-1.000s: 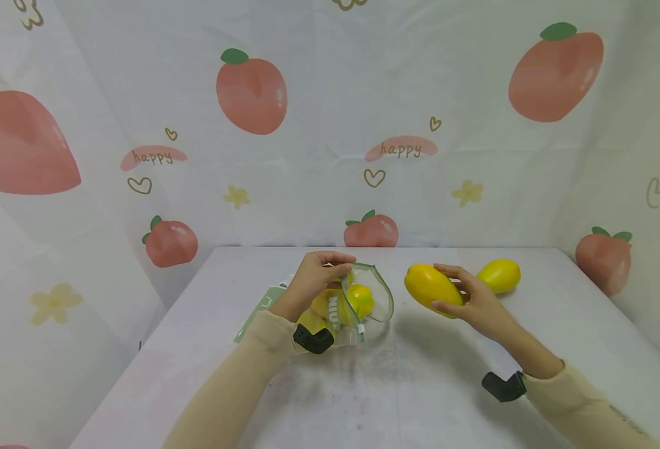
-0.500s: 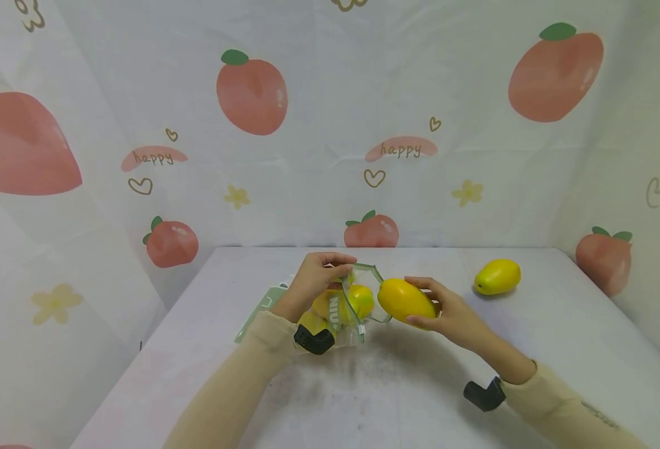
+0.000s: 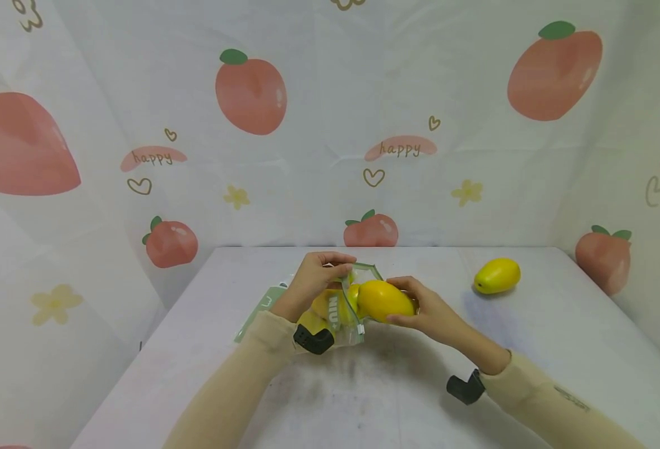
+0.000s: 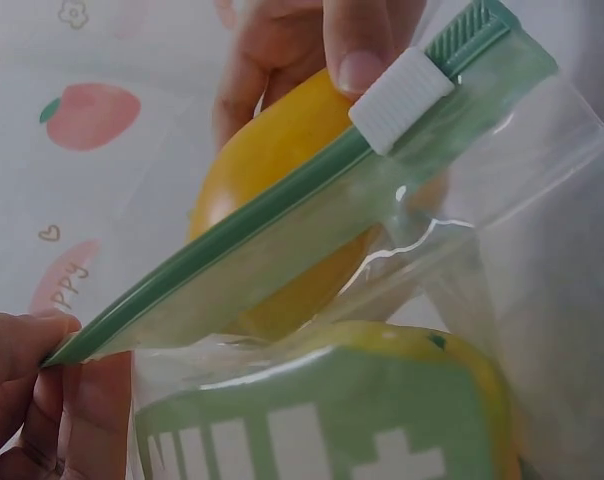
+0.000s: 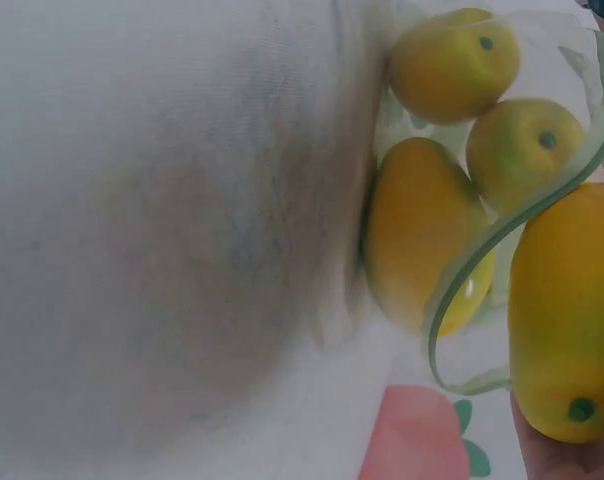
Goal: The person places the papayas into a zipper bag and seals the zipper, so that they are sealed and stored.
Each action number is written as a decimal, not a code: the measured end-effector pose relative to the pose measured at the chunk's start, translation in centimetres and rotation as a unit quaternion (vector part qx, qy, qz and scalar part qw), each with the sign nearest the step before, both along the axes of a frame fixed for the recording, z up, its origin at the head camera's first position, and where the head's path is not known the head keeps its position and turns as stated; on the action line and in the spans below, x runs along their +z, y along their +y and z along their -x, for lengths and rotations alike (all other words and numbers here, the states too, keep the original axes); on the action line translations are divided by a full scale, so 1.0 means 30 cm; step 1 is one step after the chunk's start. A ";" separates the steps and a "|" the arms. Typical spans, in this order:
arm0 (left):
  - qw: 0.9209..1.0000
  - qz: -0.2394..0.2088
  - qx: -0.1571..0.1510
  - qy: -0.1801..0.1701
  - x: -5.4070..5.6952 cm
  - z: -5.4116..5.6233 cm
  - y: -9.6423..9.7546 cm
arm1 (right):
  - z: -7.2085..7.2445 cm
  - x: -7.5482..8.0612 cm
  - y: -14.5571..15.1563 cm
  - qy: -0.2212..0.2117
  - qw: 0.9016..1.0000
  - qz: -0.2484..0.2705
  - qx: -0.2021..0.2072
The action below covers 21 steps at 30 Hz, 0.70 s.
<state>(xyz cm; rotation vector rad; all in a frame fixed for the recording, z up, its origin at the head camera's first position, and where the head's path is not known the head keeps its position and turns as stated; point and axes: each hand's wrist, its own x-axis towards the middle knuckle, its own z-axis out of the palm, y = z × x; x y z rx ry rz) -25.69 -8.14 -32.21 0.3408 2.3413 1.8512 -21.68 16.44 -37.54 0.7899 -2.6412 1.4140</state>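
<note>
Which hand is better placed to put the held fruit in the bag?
Right hand, probably: it grips the yellow fruit at the mouth of the bag, while the left hand pinches its rim.

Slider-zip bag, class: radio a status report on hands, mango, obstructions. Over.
Left hand pinches open slider-zip bag. Right hand holds yellow mango at its mouth. Inner mangoes might crowd entry.

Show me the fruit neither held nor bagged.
The fruit at far right on the table, alone; the right hand grips another, the bag holds the rest.
</note>
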 end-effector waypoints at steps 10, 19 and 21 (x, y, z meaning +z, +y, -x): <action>1.000 0.001 -0.011 0.012 0.013 -0.007 0.003 | 0.027 0.019 -0.043 -0.034 0.999 0.006 0.021; 1.000 -0.011 -0.013 0.023 0.018 0.002 0.009 | 0.064 0.030 -0.075 -0.032 0.999 -0.005 0.023; 1.000 -0.010 -0.013 0.024 0.021 0.001 0.010 | 0.071 0.030 -0.078 -0.037 0.999 -0.001 0.024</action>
